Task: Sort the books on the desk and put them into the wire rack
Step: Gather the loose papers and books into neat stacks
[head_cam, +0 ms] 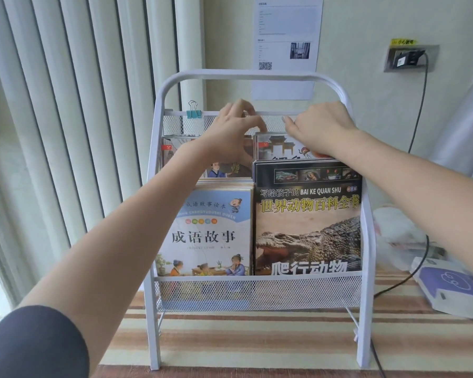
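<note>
A white wire rack (pixel 243 75) stands on the striped desk. Its front tier holds a light-blue idiom storybook (pixel 205 236) on the left and a black crocodile animal book (pixel 309 230) on the right. Behind them in the middle tier are a left stack of picture books (pixel 221 170) and a right book with a gate on its cover (pixel 279 148). My left hand (pixel 235 129) grips the top right corner of the left stack, fingers curled up by the top mesh rail. My right hand (pixel 320 126) grips the top edge of the gate book.
A blue binder clip (pixel 194 111) hangs on the top mesh rail. At the right lie a white-and-purple device (pixel 448 287) and a plastic bag (pixel 393 227). A black cable (pixel 418 110) runs from the wall socket (pixel 410 58). Vertical blinds (pixel 79 105) fill the left.
</note>
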The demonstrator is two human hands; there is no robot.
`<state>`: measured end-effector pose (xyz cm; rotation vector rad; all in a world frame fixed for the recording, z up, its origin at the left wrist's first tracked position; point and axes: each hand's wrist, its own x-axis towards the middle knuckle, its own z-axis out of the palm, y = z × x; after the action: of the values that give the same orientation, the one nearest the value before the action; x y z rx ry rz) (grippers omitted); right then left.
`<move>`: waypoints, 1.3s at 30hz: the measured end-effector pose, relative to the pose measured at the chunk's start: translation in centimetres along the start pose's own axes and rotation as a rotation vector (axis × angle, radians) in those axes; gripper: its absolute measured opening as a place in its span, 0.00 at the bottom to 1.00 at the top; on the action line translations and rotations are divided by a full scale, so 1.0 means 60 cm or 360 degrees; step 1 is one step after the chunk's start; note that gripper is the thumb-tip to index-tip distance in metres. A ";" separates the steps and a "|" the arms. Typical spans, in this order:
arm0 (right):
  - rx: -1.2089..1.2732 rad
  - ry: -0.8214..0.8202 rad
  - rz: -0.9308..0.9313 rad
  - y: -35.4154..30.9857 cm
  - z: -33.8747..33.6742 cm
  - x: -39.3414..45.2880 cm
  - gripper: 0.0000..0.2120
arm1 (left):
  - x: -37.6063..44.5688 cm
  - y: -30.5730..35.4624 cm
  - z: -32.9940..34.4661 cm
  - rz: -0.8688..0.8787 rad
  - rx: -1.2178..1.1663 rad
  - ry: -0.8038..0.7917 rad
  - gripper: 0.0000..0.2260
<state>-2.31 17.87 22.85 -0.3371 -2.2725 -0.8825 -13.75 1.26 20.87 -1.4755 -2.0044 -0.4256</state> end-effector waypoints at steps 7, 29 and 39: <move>0.0572 -0.0326 0.0082 0.026 -0.007 -0.003 0.33 | -0.001 -0.008 -0.004 0.0009 0.0078 -0.0020 0.29; 0.0651 -0.0355 0.0213 -0.088 -0.051 0.006 0.45 | -0.013 -0.006 0.000 -0.0039 0.0405 0.0035 0.24; 0.0962 -0.0377 0.0158 -0.065 -0.030 0.005 0.25 | -0.010 -0.002 0.004 -0.0136 0.0210 0.0043 0.27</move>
<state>-3.40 13.78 22.03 -0.2827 -2.5791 -0.0815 -13.79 0.93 20.28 -1.3016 -2.0388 -0.3397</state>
